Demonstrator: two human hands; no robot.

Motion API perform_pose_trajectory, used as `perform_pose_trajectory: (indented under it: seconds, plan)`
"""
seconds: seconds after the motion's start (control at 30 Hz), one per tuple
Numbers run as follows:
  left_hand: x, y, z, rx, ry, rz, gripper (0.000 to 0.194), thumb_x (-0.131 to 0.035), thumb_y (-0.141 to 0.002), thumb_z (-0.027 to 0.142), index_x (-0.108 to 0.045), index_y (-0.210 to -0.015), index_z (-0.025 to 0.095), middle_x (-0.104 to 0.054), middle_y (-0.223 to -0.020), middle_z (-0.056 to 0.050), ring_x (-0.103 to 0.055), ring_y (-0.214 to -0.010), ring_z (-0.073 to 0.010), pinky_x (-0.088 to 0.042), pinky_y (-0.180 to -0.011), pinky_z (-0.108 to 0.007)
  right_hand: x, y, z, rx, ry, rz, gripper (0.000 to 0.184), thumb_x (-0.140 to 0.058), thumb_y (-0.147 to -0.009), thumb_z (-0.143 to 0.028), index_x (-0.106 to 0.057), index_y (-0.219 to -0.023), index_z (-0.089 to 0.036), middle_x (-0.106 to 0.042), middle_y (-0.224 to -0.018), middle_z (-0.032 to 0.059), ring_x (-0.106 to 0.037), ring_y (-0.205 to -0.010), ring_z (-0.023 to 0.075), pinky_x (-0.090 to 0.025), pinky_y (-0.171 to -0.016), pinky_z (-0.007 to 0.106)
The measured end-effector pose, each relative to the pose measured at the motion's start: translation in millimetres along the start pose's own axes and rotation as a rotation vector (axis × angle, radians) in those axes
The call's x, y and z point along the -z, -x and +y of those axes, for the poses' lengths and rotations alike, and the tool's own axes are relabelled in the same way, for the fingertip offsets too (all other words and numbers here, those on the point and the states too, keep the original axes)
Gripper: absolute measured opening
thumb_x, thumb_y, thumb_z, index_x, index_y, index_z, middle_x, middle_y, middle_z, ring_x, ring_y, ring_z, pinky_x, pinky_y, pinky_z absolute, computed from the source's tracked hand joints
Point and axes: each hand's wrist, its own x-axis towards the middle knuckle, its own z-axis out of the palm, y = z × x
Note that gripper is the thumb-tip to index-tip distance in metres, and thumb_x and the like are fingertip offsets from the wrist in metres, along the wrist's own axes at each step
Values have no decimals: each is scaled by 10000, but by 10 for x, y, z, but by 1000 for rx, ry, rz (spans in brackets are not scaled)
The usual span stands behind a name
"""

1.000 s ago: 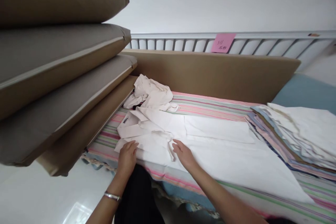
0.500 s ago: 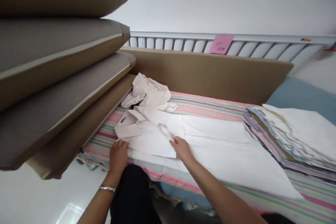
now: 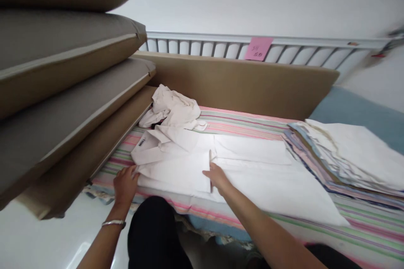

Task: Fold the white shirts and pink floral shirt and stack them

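Shirt point(image 3: 249, 178) lies spread on the striped sheet point(image 3: 246, 121), one sleeve point(image 3: 183, 172) laid over its body. I'd smooth that sleeve with light, even tension so no creases set. Right hand point(image 3: 218, 176) looks pinched on the sleeve's open end, forearm point(image 3: 252, 218) angled in; left hand point(image 3: 125, 183) is palm-down by the collar point(image 3: 147, 150), can't tell if it's gripping.

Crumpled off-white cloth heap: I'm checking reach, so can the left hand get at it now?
Probably yes: the left hand touches the flat white cloth shirt, but only its low collar lies before the heap.
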Motion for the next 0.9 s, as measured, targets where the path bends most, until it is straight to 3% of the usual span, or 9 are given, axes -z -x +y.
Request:
perform_pose_trajectory:
  seconds: [0.1,0.2,0.37,0.63,0.77,0.83,0.9]
  plan:
    - [16,20,12,39,128,3,257,-516,-738,233,-648,-944,155,-649,-937,-102,-550,-936,-266,-405,-893,-414,47,-45,14,81,102,58,374,-603,-658,-160,-581,-1031,-177,-678,-1018,68,-636,-928,212,-504,-782,295]
    - [41,44,-11,57,163,11,247,-514,-728,204,-645,-933,166,-648,-905,-80,-562,-892,-234,-435,-860,-384,107,-68,44,59,210,112,375,-582,-671,-160,-591,-1046,-150,-677,-1025,95,-645,-916,226,-505,-791,297]
    - [84,111,-91,25,252,8,187,-507,-721,174,-643,-848,189,-637,-913,-53,-567,-906,-189,-452,-861,-344,141,-95,134,53,130,100,480,-562,-734,-244,-507,-1199,-138,-673,-1041,107,-667,-862,205,-528,-710,265]
    - [163,123,-125,14,288,4,137,-490,-689,166,-624,-695,196,-636,-898,-61,-578,-901,-206,-463,-865,-380,148,-93,283,0,213,117,495,-573,-696,-159,-513,-1187,-137,-693,-841,53,-665,-780,182,-521,-696,261]
    - [285,101,107,-42,213,71,233,-453,-773,201,-651,-894,176,-615,-1077,-108,-523,-1062,-250,-381,-976,-462,173,-50,138,-121,189,131,576,-574,-723,-187,-433,-1280,-166,-636,-705,1,-620,-595,156,-517,-548,271]
    - [255,76,370,-140,198,60,280,-429,-837,261,-626,-1017,176,-591,-1167,-105,-496,-1128,-240,-372,-1002,-448,205,-44,32,-145,161,168,526,-536,-777,-258,-431,-1283,-159,-637,-770,32,-605,-583,155,-522,-536,295]
    - [143,63,719,-286,222,-28,315,-405,-874,300,-602,-1091,185,-580,-1216,-90,-475,-1179,-224,-379,-1013,-424,239,-43,-74,-92,199,229,452,-501,-812,-286,-473,-1246,-166,-645,-883,64,-618,-674,163,-534,-640,324]
